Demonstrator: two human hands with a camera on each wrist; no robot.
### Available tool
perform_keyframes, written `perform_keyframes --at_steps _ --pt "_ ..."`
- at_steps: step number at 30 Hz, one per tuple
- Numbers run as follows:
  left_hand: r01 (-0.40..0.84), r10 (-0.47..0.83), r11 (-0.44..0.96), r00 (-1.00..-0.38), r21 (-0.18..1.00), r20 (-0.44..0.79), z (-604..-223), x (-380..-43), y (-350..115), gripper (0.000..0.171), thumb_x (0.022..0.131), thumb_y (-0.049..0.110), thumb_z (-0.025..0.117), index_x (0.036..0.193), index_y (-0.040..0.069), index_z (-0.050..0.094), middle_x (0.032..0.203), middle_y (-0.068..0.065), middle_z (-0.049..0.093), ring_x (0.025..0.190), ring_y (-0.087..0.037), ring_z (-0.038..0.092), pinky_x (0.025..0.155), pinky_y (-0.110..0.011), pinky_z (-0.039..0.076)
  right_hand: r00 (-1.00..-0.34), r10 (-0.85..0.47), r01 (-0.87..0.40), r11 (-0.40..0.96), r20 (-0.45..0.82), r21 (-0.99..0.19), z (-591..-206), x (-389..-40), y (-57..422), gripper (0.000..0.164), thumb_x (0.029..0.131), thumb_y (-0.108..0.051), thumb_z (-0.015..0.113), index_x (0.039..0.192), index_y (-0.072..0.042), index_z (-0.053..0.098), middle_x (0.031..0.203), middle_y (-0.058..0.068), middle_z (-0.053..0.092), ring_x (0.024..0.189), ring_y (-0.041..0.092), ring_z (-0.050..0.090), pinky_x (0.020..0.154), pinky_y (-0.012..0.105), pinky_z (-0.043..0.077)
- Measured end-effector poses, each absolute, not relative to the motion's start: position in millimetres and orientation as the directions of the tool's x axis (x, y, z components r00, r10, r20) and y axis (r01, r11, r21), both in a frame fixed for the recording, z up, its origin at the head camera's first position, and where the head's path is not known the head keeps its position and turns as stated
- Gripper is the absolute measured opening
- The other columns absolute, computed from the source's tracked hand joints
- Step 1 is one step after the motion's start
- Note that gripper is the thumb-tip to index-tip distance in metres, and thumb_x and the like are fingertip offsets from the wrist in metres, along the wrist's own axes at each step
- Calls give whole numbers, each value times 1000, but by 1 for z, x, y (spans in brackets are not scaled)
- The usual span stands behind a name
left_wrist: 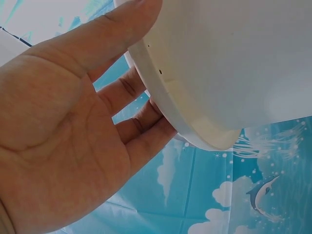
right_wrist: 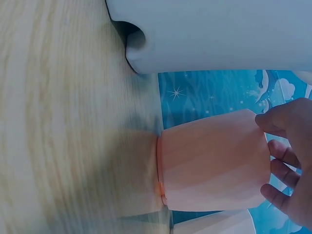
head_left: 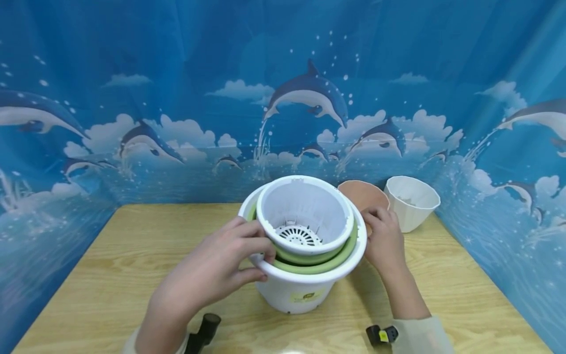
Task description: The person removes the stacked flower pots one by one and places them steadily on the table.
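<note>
A large white flower pot [head_left: 292, 295] stands on the table, with green pots [head_left: 316, 268] and a smaller white pot [head_left: 305, 189] nested inside it. The innermost pot has a slotted bottom. My left hand [head_left: 221, 260] holds the near-left rim of the large pot, thumb outside and fingers over the edge. That thumb also lies along the white wall [left_wrist: 234, 63] in the left wrist view. To the right, my right hand [head_left: 383, 238] grips the rim of an orange-brown flower pot [right_wrist: 214, 163], which stands upright on the table.
A white faceted pot [head_left: 413, 209] stands right of the orange-brown one, with something small and pale inside. A wooden table [head_left: 146, 246] lies below, backed by a blue dolphin-print curtain [head_left: 199, 73]. Black wrist devices [head_left: 205, 332] show near the forearms.
</note>
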State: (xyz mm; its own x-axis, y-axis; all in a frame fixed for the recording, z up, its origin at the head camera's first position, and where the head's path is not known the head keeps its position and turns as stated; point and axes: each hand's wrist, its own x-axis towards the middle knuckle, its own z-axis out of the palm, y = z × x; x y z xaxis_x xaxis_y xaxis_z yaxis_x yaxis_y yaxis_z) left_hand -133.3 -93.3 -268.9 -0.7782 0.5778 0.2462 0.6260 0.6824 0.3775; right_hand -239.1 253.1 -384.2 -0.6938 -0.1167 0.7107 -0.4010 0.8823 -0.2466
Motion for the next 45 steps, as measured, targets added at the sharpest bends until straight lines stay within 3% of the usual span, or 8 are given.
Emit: perform_keyframes --at_steps 7,15,30,33,38,45 --pt "617 576 679 -783 397 232 -268 -134 -93 25 77 28 85 92 36 68 112 20 60 113 -8 50 93 -35 52 -729 -111 -372 893 676 -254 -384 -238 253 26 79 -9 74 104 -1 75 109 16 63 102 40 53 82 54 46" --pt "626 578 681 -778 379 245 -268 -134 -93 25 76 28 86 91 36 67 110 20 60 109 -7 50 90 -34 52 -771 -77 -297 922 632 -249 -384 -238 254 39 80 -13 75 118 -8 72 119 18 59 108 42 52 83 58 46" --pt "626 578 682 -778 380 244 -268 -133 -94 24 77 29 85 89 36 66 110 21 60 111 -7 50 91 -35 52 -826 -17 -231 922 563 -310 -385 -238 254 46 82 -20 76 126 -13 68 130 17 53 120 43 48 89 62 43" --pt "629 579 682 -776 374 248 -269 -133 -93 24 77 29 85 89 36 66 109 20 60 110 -7 50 90 -35 52 -791 -19 -272 906 612 -324 -381 -236 254 45 79 -17 77 123 -9 69 126 20 56 117 44 50 89 62 44" --pt "631 577 684 -775 366 257 -270 -134 -93 25 76 29 86 89 36 66 108 21 60 107 -6 50 88 -34 52 -647 18 -436 811 762 -389 -364 -231 249 29 83 -9 75 112 -4 72 114 20 64 112 44 56 90 60 45" --pt "634 578 683 -773 363 262 -270 -134 -93 25 76 28 86 89 36 66 107 21 59 107 -6 50 88 -34 52 -592 88 -598 618 801 -510 -336 -212 232 20 90 -3 71 110 -4 73 111 12 69 108 14 59 89 24 45"
